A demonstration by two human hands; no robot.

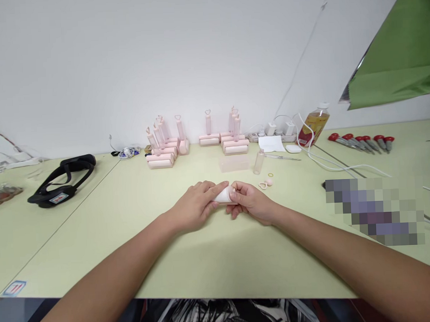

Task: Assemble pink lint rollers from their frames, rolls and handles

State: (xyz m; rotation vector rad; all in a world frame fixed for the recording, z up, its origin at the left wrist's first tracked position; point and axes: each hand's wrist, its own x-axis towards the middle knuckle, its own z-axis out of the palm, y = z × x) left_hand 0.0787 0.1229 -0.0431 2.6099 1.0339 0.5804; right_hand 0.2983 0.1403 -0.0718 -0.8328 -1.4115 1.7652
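My left hand [199,203] and my right hand [251,201] are both closed around a small lint roller [222,196] just above the table's middle. Its white roll shows between my fingers, with a thin pale pink edge beneath; the rest is covered. The left fingers lie across one end, while the right thumb and fingers pinch the other. Behind it lies a translucent pink cover [234,163]. A clear pink tube handle [258,162] stands beside that cover. Close to my right hand are a pink heart-loop cap [265,183] and a small yellowish ring [270,174].
Several pink lint rollers [160,161] with upright handles line the back left, and more lint rollers [235,146] stand at back centre. Tweezers [282,157], white cables [325,165], a drink bottle [313,125] and red-capped tools [362,142] lie rightward. A black headset strap [62,181] rests left.
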